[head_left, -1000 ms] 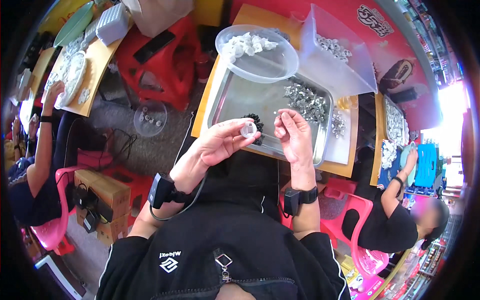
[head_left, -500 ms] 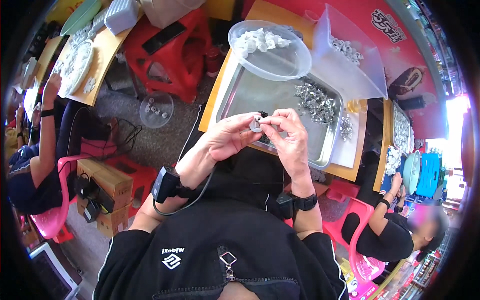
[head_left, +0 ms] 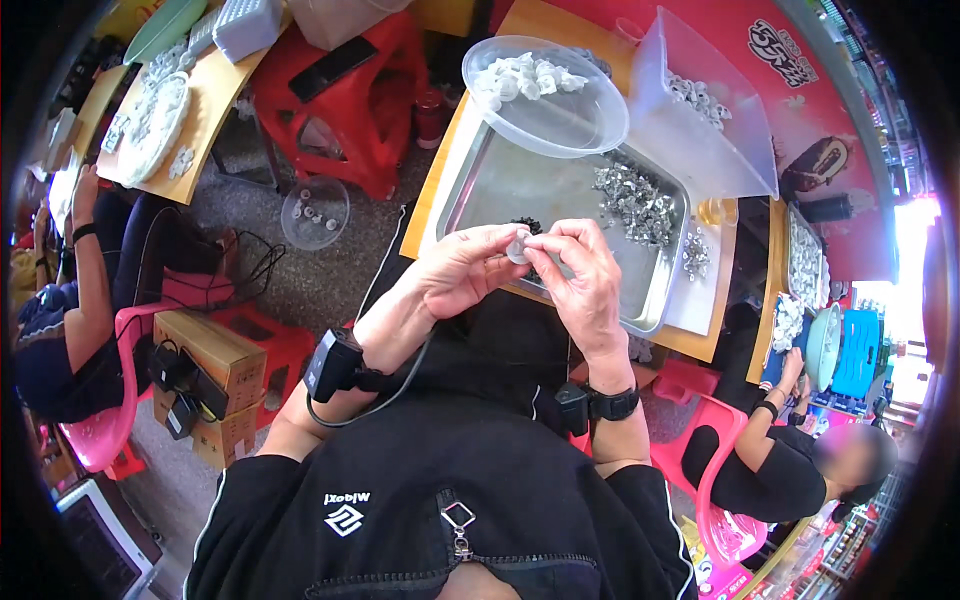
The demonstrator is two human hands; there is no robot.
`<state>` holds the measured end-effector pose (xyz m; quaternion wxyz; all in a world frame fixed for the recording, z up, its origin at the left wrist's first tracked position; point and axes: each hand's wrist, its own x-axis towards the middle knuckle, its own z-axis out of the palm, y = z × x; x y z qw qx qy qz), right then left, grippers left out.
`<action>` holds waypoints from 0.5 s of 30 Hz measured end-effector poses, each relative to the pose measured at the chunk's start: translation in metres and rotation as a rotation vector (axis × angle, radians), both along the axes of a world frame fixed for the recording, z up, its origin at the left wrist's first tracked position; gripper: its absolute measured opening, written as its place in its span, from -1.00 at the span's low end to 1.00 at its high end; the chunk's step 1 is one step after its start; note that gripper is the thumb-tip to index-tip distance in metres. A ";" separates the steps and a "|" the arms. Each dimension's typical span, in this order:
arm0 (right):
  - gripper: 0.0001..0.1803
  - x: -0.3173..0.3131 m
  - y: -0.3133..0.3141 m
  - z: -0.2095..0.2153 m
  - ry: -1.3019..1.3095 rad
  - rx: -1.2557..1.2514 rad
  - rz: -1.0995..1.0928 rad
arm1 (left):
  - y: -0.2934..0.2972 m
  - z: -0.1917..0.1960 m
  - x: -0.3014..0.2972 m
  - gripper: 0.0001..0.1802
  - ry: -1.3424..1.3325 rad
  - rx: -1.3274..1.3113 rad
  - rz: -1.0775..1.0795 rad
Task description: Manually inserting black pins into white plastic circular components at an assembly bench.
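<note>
Small round whitish plastic piece (head_left: 517, 248) is smack between both hands, above the near-left part of the shiny rectangular metal tray (head_left: 525, 178). Left hand (head_left: 455, 275) pinches its left rim; right hand (head_left: 580, 272) has fingertips bunched against its right side, can't tell gripping what.

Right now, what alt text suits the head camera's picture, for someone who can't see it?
Someone's left fingers and right fingers pinch a small whitish piece near a metal tray holding a pile of shiny metal bits; a clear bowl of white pieces is at the tray's far end.
</note>
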<state>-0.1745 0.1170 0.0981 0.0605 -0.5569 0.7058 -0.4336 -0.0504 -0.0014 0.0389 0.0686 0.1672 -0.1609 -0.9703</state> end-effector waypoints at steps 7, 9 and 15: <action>-0.82 -0.001 0.006 -0.001 0.169 0.037 0.078 | 0.001 -0.002 0.000 -0.70 -0.006 -0.002 0.017; -0.81 0.000 0.008 0.003 0.228 0.060 0.131 | 0.001 0.000 0.002 -0.72 -0.049 -0.030 0.019; -0.76 -0.003 0.010 0.016 0.235 0.074 0.174 | 0.001 0.008 0.003 -0.74 -0.116 0.031 -0.118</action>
